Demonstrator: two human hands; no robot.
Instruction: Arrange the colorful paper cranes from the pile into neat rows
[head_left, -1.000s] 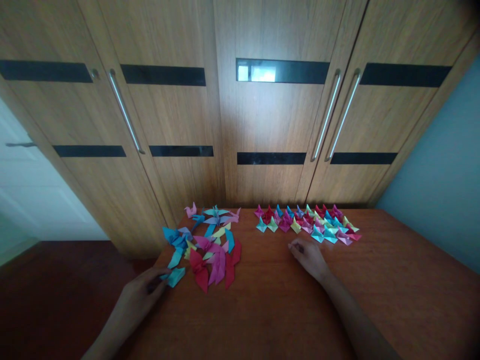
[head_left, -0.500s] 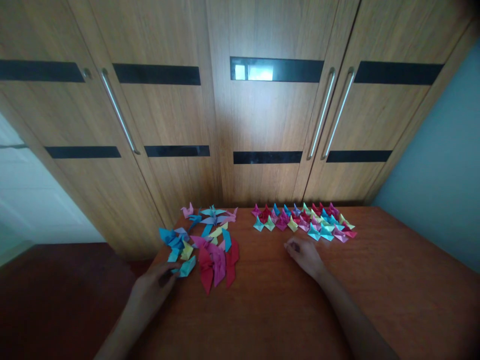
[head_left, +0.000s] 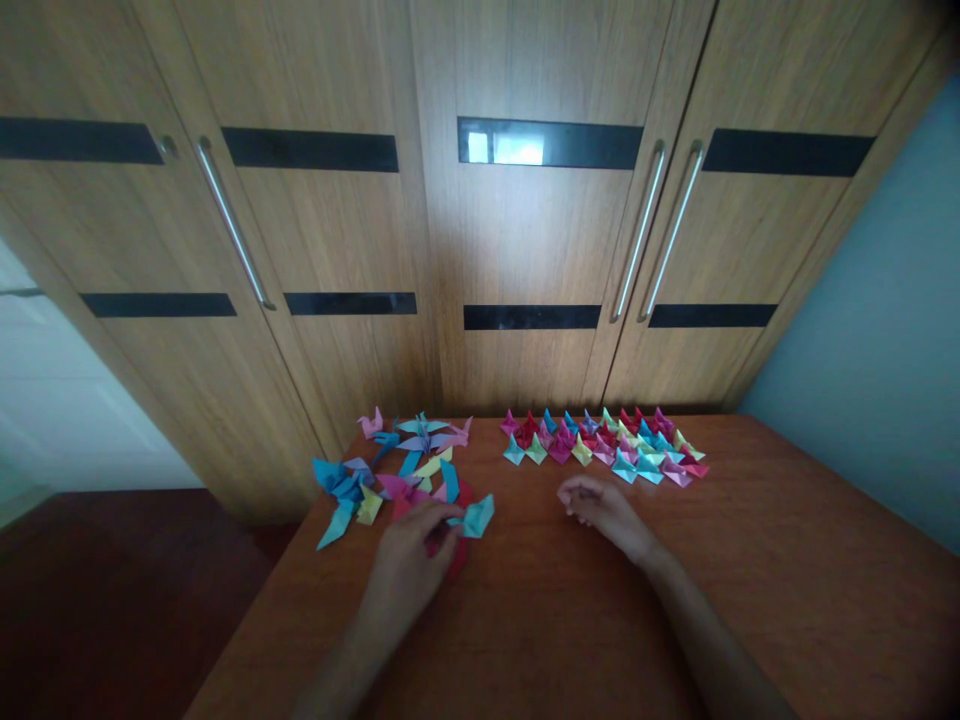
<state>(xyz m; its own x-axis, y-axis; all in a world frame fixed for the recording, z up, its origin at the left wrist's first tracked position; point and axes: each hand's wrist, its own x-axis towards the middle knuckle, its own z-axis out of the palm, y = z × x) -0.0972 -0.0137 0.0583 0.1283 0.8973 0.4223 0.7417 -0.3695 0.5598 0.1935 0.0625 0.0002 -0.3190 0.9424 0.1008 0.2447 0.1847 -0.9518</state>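
Note:
My left hand (head_left: 421,545) pinches a turquoise folded paper crane (head_left: 478,516) between thumb and fingers, holding it over the front of the origami pile. Under and behind that hand, pink and red folded papers (head_left: 405,492) are partly covered. My right hand (head_left: 596,508) is over the middle of the table with its fingers loosely curled and a little apart; nothing shows in it. Just beyond it stand rows of small folded paper cranes (head_left: 581,452) in pink, red, blue, green and yellow.
On the left of the brown table (head_left: 525,620) lie loose paper cranes, among them a blue one (head_left: 341,480), a yellow one (head_left: 369,506) and a pale pink one (head_left: 371,425). A wooden wardrobe (head_left: 525,370) with metal handles stands behind the table's far edge.
My left hand has lifted the turquoise crane from the pile's left front and carried it right, towards my right hand. My right hand has shifted slightly left, its fingers loosening.

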